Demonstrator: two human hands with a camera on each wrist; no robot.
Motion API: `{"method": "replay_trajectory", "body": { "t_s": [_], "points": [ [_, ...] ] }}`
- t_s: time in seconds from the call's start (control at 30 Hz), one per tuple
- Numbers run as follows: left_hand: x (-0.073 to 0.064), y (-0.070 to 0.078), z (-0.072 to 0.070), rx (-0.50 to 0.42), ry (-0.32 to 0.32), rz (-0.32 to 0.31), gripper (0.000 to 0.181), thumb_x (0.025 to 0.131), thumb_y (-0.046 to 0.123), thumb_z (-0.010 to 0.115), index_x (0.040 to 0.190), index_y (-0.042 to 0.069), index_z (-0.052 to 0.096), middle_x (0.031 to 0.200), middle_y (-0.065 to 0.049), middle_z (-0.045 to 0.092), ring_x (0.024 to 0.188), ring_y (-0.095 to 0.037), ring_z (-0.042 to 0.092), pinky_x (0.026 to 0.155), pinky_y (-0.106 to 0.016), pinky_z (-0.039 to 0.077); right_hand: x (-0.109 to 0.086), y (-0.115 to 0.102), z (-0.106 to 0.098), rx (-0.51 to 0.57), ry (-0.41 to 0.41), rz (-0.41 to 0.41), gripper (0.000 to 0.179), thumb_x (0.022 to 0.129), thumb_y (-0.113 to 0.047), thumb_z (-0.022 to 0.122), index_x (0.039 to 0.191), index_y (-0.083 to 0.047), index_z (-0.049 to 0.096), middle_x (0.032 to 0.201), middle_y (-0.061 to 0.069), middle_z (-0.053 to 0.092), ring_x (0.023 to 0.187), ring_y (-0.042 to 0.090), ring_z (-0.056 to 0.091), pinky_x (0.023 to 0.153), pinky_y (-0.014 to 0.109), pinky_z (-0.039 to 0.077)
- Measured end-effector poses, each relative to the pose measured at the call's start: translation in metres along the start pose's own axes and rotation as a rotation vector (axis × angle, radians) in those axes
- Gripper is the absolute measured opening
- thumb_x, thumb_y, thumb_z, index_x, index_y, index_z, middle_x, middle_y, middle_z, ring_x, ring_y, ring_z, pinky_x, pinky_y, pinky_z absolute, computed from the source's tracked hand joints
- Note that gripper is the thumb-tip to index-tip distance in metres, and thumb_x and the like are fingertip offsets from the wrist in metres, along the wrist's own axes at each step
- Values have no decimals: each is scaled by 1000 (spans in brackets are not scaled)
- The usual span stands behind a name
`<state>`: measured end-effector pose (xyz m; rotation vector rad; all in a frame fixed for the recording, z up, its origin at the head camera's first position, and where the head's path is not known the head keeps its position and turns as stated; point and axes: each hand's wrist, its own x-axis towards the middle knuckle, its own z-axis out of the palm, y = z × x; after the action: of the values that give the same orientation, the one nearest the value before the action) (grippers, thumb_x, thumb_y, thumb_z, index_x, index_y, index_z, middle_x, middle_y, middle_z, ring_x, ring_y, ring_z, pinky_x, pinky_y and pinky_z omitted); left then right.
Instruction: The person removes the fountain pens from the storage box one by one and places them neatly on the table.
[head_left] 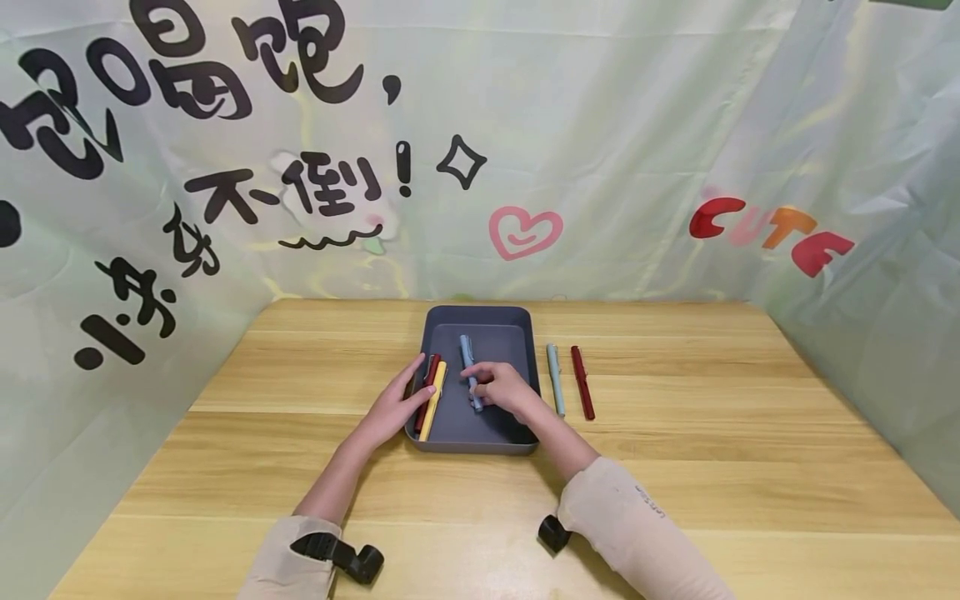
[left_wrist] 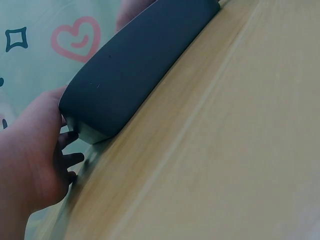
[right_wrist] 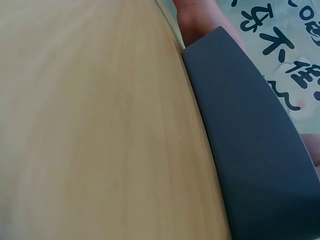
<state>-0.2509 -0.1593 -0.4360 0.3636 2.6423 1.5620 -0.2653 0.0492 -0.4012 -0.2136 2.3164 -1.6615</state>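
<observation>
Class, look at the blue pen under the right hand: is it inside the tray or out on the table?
Inside. The blue pen lies within the dark tray's walls, gripped by the right hand.

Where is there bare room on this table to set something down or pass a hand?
The table lies bare right of the dark red pen and left of the tray. Crowded: inside the tray, where the left hand touches two pens and the right hand holds the blue pen.

We see bright, even light with soft shadows under the forearms; the glossy pale green printed backdrop (head_left: pixel 600 125) shows mild glare and bends at the edges. Both wrist views look soft and blurred.
</observation>
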Motion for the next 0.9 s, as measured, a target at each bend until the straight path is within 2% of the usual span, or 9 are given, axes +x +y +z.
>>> {"method": "replay_trajectory", "body": {
  "t_s": [0.37,0.9],
  "points": [
    [1,2,1,6,4,-1,65,93,33,54,148,18,22,148,-13,20,134,-31,17,105,-51,16,-2,-1,-2,-24,1,0,34,81,11,61,114,1,62,99,14,55,73,17,58,67,29,52],
    [0,1,1,5,12,-23,65,92,35,55,148,21,23,148,-13,21,134,-31,18,105,-51,17,-11,-4,-13,-60,9,-19,34,82,7,63,115,-1,63,104,14,55,78,18,58,70,30,52]
  ]
}}
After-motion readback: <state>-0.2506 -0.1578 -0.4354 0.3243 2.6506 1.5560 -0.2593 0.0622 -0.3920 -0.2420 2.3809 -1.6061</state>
